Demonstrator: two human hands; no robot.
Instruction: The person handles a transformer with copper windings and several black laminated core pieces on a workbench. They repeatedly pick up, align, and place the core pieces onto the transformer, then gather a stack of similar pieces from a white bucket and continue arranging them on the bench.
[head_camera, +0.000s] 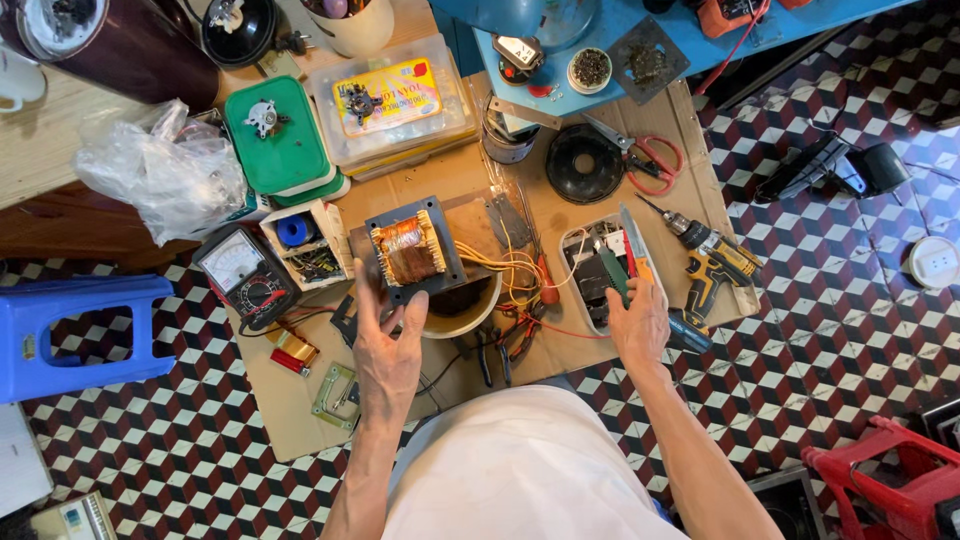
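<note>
copper-wound transformer (410, 250) above left hand (388, 350)

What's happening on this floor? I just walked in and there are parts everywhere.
A person sits over a sheet of cardboard on the tiled floor. Their left hand grips a transformer with copper windings, held above a bowl. Their right hand holds a knife over an opened white casing. A multimeter, scissors and a yellow cordless drill lie around them.
</note>
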